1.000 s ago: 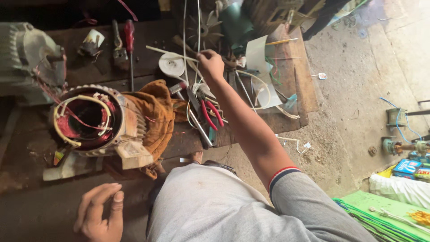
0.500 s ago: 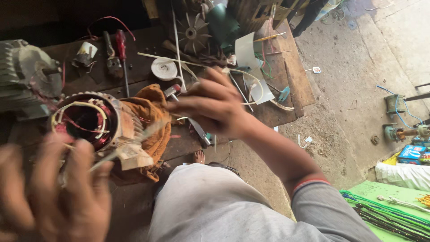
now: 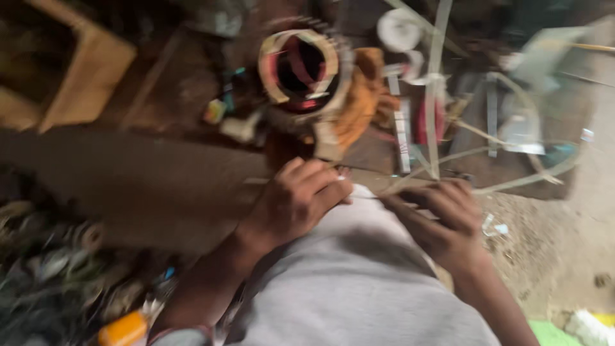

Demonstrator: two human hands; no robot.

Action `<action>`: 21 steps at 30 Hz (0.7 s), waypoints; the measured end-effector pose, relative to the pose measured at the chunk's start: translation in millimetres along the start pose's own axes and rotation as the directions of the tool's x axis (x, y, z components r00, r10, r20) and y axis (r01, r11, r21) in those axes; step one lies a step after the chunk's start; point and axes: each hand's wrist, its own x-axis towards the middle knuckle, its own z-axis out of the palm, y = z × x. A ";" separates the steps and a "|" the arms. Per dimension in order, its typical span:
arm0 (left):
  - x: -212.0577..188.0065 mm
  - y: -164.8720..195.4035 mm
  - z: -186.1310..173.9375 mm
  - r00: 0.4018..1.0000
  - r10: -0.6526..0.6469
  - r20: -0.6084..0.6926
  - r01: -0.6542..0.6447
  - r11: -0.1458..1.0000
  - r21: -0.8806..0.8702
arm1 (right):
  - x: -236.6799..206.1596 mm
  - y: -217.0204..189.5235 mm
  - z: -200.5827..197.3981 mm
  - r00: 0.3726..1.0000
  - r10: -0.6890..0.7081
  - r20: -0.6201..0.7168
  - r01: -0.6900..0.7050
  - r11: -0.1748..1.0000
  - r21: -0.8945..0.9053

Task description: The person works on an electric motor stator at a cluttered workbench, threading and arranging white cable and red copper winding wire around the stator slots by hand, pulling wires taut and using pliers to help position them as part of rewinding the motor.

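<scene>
I see both hands at the lap: left hand [image 3: 298, 202] fingers curled together, right hand [image 3: 442, 218] pinching a thin pale strip [image 3: 410, 186] running up past its fingertips; motor [image 3: 304, 70] lies beyond the left fingertips.

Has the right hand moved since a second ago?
Yes. The right hand has pulled back from the clutter beyond the motor stator to the lap, nearer the person.

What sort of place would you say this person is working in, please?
Probably a small motor-repair workshop. A motor stator with exposed windings sits on an orange rag on a cluttered wooden bench, with tools and loose strips scattered about, above a bare dirt floor.
</scene>
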 end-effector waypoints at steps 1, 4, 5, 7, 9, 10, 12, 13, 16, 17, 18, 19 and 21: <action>-9.0 -8.4 -10.0 1.000 -0.031 -0.003 0.031 0.999 0.040 | 3.9 -4.7 2.5 1.000 0.018 -0.020 -0.018 1.000 -0.001; -26.5 -37.1 -43.5 0.996 -0.078 -0.050 0.083 0.989 0.123 | 10.5 -17.0 6.0 0.980 0.174 -0.095 -0.179 0.983 -0.044; -30.4 -46.8 -55.1 0.992 -0.091 -0.085 0.102 0.986 0.133 | 12.1 -20.5 8.9 0.974 0.194 -0.114 -0.201 0.978 -0.057; -38.8 -62.9 -74.4 0.981 -0.127 -0.145 0.145 0.981 0.125 | 17.1 -32.1 19.8 0.964 0.233 -0.125 -0.243 0.967 -0.072; -47.0 -78.9 -87.3 0.966 -0.174 -0.191 0.194 0.977 0.092 | 24.5 -45.8 34.7 0.956 0.271 -0.113 -0.280 0.957 -0.071; -49.5 -85.9 -91.1 0.961 -0.177 -0.213 0.201 0.975 0.094 | 28.9 -53.4 40.3 0.953 0.277 -0.122 -0.288 0.954 -0.081; -51.6 -105.2 -90.0 0.948 -0.184 -0.259 0.217 0.971 0.104 | 37.2 -65.0 53.3 0.949 0.282 -0.142 -0.298 0.949 -0.105; -50.6 -115.7 -90.0 0.942 -0.201 -0.270 0.222 0.974 0.048 | 41.7 -70.9 58.5 0.947 0.282 -0.154 -0.302 0.946 -0.121; -47.8 -147.5 -90.4 0.938 -0.188 -0.292 0.196 0.981 0.000 | 50.2 -81.1 73.4 0.937 0.300 -0.180 -0.330 0.928 -0.174; -47.7 -156.4 -93.3 0.946 -0.132 -0.297 0.158 0.985 0.065 | 51.9 -82.3 78.6 0.930 0.318 -0.183 -0.350 0.920 -0.178; -47.7 -163.2 -96.5 0.952 -0.075 -0.297 0.118 0.985 0.128 | 53.4 -82.2 84.6 0.924 0.337 -0.180 -0.367 0.913 -0.177; -49.6 -166.7 -100.0 0.958 -0.074 -0.277 0.116 0.983 0.140 | 53.7 -81.3 91.1 0.918 0.356 -0.176 -0.385 0.906 -0.176; -51.2 -171.2 -108.9 0.972 -0.060 -0.226 0.095 0.985 0.144 | 53.8 -75.9 102.7 0.896 0.411 -0.167 -0.436 0.886 -0.158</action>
